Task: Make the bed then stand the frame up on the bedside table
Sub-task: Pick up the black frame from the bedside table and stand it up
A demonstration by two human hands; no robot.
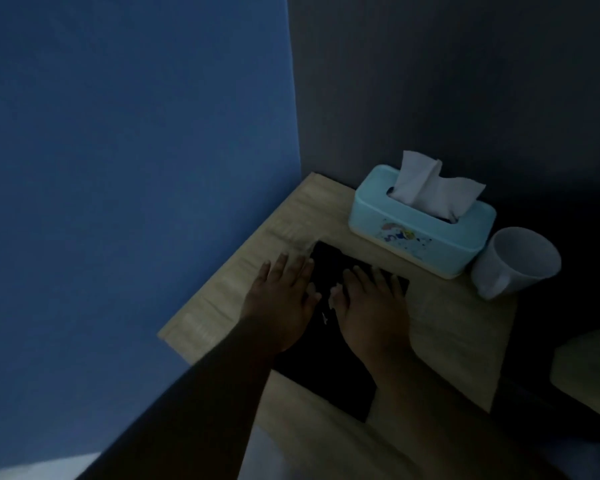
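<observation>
In the head view the room is dim. The frame [326, 375] is a flat black rectangle and it lies face down or face up, I cannot tell which, on the wooden bedside table [447, 334], a little below the middle of the picture. It is not standing.

The left hand [284, 299] lies flat with straight fingers at the 10 o'clock side of the frame, partly on its edge and partly on the table. The right hand [371, 306] also lies flat with the fingers stretched, on the far part of the frame. Neither hand grips anything.

At 1 o'clock from the frame stands a light blue tissue box [420, 233], close to the frame, with a white tissue [430, 188] coming out of its top. A white cup [513, 265] is just beside the box, at its 4 o'clock. At 9 o'clock is a blue wall [136, 168].
</observation>
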